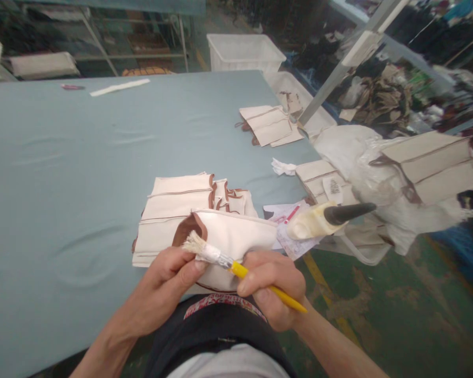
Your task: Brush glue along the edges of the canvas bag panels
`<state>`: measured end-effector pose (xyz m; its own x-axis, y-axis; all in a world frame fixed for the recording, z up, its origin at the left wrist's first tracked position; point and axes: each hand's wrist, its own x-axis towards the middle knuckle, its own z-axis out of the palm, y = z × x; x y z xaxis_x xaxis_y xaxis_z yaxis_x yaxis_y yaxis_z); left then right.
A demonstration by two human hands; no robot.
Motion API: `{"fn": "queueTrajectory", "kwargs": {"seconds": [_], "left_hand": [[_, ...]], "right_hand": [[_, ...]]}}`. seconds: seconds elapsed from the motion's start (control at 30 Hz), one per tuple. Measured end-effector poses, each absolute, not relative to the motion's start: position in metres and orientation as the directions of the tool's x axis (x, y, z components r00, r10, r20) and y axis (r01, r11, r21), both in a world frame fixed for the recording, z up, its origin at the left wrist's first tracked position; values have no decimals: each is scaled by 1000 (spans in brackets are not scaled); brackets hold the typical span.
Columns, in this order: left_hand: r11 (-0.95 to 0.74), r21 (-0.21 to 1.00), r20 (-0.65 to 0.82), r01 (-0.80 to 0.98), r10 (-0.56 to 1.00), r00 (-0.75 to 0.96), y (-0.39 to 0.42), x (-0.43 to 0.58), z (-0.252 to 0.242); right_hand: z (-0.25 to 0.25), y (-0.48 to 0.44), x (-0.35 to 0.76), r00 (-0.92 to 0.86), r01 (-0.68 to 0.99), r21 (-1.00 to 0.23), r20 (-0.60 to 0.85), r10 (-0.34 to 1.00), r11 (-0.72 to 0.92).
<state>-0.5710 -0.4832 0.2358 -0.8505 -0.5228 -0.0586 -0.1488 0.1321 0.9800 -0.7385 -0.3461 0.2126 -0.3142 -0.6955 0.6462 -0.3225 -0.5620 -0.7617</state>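
Observation:
In my right hand (274, 286) is a brush (242, 270) with a yellow handle, a white-wrapped neck and pale bristles pointing up and left. My left hand (169, 286) pinches the near edge of a cream fabric piece (236, 231) with brown trim. The bristles lie over that piece's brown-edged opening, close to my left fingertips; whether they touch it I cannot tell. Under and behind it lies a stack of similar cream pieces (177, 202) with brown edging. Just right of the piece stands a pale bottle (309, 223) with a black pointed nozzle.
More cream pieces (266, 125) lie at the table's right edge, and others (429, 163) rest on plastic bags. Near the bottle are papers with a red pen (291, 214). A white strip (120, 87) lies at the back; a white bin (244, 52) stands beyond the blue-green table (71, 157).

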Motion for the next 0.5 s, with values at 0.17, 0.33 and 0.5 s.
{"fn": "queueTrajectory", "kwargs": {"seconds": [0.17,0.33,0.5], "left_hand": [[-162,976,-202,-144,-441,-875,-484,-571,230],[38,994,-75,-105,-467,-881,-483,-570,232],[174,981,16,-81,-497,-868,-481,-576,240]], "right_hand": [[219,-346,-745,-187,-480,-674,703,-686,-561],[218,-337,-743,-311,-105,-874,482,-819,-474],[217,-324,-730,-335,330,-921,91,-938,-207]]}}
